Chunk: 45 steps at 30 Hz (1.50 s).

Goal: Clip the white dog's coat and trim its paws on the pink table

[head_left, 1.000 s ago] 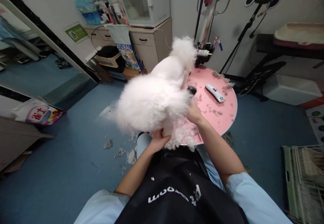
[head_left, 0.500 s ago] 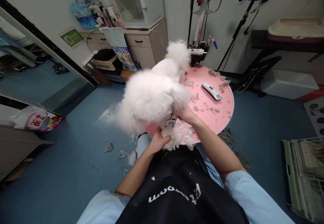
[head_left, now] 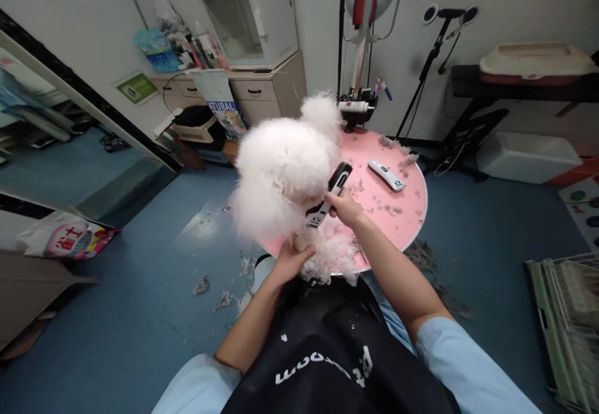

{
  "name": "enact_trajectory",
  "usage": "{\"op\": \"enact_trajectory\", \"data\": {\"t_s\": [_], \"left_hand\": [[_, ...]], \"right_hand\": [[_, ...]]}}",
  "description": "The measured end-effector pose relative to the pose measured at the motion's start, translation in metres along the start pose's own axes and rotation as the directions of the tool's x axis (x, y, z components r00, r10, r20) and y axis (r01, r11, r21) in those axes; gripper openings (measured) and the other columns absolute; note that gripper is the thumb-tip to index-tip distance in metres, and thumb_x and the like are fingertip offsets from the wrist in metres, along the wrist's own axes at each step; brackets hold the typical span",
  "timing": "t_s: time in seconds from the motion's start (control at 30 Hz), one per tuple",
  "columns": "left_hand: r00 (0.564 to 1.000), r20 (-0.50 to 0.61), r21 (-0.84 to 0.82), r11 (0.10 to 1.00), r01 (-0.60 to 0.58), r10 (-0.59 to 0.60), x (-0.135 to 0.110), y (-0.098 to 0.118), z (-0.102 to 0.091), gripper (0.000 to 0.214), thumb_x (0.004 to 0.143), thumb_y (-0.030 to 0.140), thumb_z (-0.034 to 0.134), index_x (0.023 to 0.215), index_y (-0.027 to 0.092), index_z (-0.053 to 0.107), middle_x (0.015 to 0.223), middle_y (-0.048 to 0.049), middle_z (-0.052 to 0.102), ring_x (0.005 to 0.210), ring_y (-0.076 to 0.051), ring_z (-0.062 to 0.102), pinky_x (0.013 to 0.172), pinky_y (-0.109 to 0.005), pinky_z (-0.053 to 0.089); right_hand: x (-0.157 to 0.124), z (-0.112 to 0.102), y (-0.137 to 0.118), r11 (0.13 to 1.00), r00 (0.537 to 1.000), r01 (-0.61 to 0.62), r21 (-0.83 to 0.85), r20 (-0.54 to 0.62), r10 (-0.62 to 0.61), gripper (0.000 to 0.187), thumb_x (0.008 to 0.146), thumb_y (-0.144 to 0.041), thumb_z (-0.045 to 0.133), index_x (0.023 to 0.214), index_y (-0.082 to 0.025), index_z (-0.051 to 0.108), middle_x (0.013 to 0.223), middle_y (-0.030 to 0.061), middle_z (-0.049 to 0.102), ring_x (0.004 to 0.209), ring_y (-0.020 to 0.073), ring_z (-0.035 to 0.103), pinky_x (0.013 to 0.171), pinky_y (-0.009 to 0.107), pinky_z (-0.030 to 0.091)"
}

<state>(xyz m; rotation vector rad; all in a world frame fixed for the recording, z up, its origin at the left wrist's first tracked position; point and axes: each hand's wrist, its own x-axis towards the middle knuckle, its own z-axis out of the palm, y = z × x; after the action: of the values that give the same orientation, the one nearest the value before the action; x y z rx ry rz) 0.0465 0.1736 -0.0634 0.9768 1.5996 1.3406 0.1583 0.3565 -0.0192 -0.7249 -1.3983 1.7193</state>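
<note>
A fluffy white dog stands on a round pink grooming table, its rear toward me. My right hand is closed around a black and white hair clipper, held against the dog's rear flank. My left hand is closed on the dog's hind leg near the table's front edge, beside a heap of cut white fur. A second, white clipper lies on the tabletop to the right.
Fur clumps litter the blue floor at the left. Behind the table rise a grooming arm pole, a cabinet with a white box on top, and a black stand. A wire cage lies at the right.
The clipper, low under the dog's rear half a second ago, has come up against the flank. The dog has turned so its rear faces me more. My left hand stays on the hind leg.
</note>
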Motion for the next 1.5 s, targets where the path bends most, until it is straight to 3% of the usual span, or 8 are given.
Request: {"op": "enact_trajectory", "data": {"t_s": [0.13,0.4,0.63,0.83,0.97,1.13,1.4,1.5], "left_hand": [[0.999,0.001,-0.09,0.995,-0.044,0.045,-0.003,-0.006,0.0,0.06,0.069,0.056,0.071,0.109,0.013,0.058,0.106,-0.0122,0.069,0.095,-0.026,0.064,0.084,-0.037,0.05],[0.976,-0.153,-0.07,0.984,-0.164,0.152,0.012,0.0,-0.009,0.058,0.073,0.063,0.065,0.1,0.012,0.065,0.104,-0.0131,0.07,0.099,-0.026,0.062,0.09,-0.036,0.046],[0.989,-0.137,-0.248,0.969,0.021,-0.056,-0.013,-0.012,-0.009,0.055,0.065,0.056,0.076,0.099,0.014,0.068,0.099,-0.0121,0.071,0.094,-0.026,0.064,0.086,-0.036,0.049],[0.963,-0.171,-0.458,0.882,0.109,-0.207,-0.042,-0.02,-0.001,0.057,0.062,0.054,0.079,0.103,0.017,0.064,0.087,-0.0056,0.071,0.069,-0.016,0.064,0.065,-0.026,0.05],[0.955,-0.19,-0.477,0.871,0.115,-0.23,-0.048,-0.013,-0.004,0.057,0.06,0.055,0.08,0.102,0.017,0.066,0.079,-0.0033,0.07,0.059,-0.013,0.059,0.057,-0.023,0.046],[0.971,-0.118,-0.459,0.879,0.132,-0.207,-0.056,0.002,-0.003,0.058,0.062,0.056,0.079,0.1,0.013,0.067,0.074,-0.0053,0.069,0.053,-0.011,0.056,0.051,-0.022,0.042],[0.956,-0.112,-0.442,0.876,0.196,-0.271,-0.066,0.006,0.0,0.063,0.06,0.058,0.079,0.104,0.016,0.067,0.082,-0.0086,0.072,0.067,-0.019,0.065,0.052,-0.023,0.045],[0.938,-0.145,-0.433,0.872,0.227,-0.316,-0.07,0.003,0.0,0.066,0.055,0.06,0.082,0.101,0.016,0.066,0.08,-0.008,0.072,0.064,-0.019,0.065,0.054,-0.024,0.047]], "right_hand": [[-0.013,0.007,0.015,0.989,0.974,-0.132,0.069,0.196,0.117,0.028,0.066,-0.04,0.069,0.068,-0.015,0.056,0.051,-0.0019,0.061,0.029,0.0037,0.038,0.027,0.017,0.027],[-0.02,-0.006,0.022,0.91,0.917,-0.317,0.268,0.332,0.222,0.032,0.055,-0.034,0.076,0.062,-0.019,0.049,0.039,-0.0079,0.047,0.027,0.0045,0.036,0.027,0.017,0.025],[0.024,-0.021,0.012,0.831,0.997,-0.029,0.555,-0.049,0.067,0.038,0.058,-0.04,0.078,0.077,-0.021,0.051,0.065,-0.0065,0.067,0.035,0.001,0.04,0.032,0.014,0.029],[0.0,0.006,0.049,0.846,0.949,-0.285,0.45,0.255,0.184,0.034,0.053,-0.028,0.08,0.074,-0.021,0.054,0.047,-0.0091,0.053,0.035,0.0056,0.043,0.03,0.016,0.029],[-0.018,0.003,0.06,0.802,0.888,-0.401,0.442,0.402,0.223,0.034,0.049,-0.025,0.08,0.072,-0.02,0.056,0.048,-0.0068,0.057,0.035,0.0066,0.045,0.03,0.016,0.028],[-0.006,-0.005,0.053,0.658,0.977,-0.195,0.727,0.083,0.198,0.027,0.061,-0.028,0.073,0.081,-0.022,0.056,0.075,-0.0017,0.073,0.041,0.0053,0.05,0.033,0.014,0.033],[-0.043,0.008,0.073,0.67,0.925,-0.379,0.639,0.283,0.253,0.037,0.058,-0.027,0.076,0.09,-0.022,0.057,0.077,0.0012,0.075,0.056,0.0146,0.065,0.037,0.018,0.038],[-0.036,0.003,0.069,0.657,0.964,-0.254,0.71,0.132,0.231,0.032,0.062,-0.031,0.073,0.088,-0.022,0.057,0.077,-0.0007,0.074,0.06,0.0141,0.066,0.04,0.019,0.042]]}}
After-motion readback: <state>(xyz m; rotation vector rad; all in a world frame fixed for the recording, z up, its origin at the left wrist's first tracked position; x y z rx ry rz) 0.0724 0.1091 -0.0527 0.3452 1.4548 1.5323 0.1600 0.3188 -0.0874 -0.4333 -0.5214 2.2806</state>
